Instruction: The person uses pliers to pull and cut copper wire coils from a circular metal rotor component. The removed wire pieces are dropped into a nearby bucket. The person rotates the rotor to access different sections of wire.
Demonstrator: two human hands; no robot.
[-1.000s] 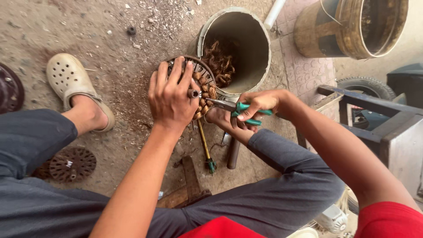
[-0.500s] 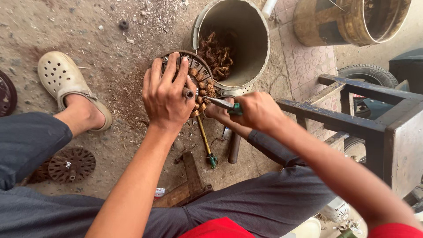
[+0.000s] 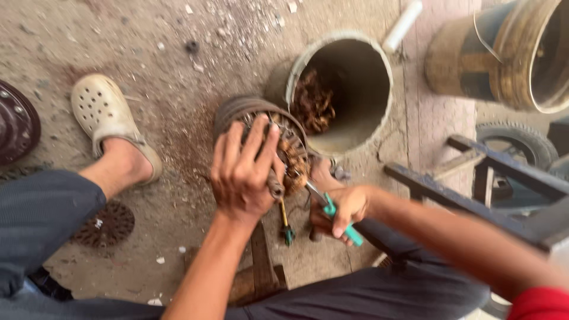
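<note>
**Pliers at the windings: slip and cut risks**

The stator (image 3: pixel 261 127), a round motor core with copper windings, stands tilted on the floor (image 3: pixel 148 53) against the grey bucket (image 3: pixel 355 77). The left hand (image 3: pixel 243 172) lies on its face, fingers spread and pressing down. The right hand (image 3: pixel 341 210) is closed around the green-handled pliers (image 3: pixel 326 207), whose nose bites into the windings.

Likely troubles, biggest first: the core may roll or tip if the left hand eases, since it stands on its rim. The pliers may slip off the wire and jab the left fingers, which sit just beside the nose. Cut copper ends could scratch bare skin.

Count: two buckets, one stator, one sandalled foot (image 3: pixel 109 124), one pair of pliers, one screwdriver (image 3: pixel 285 222) lying under the hands.
</note>
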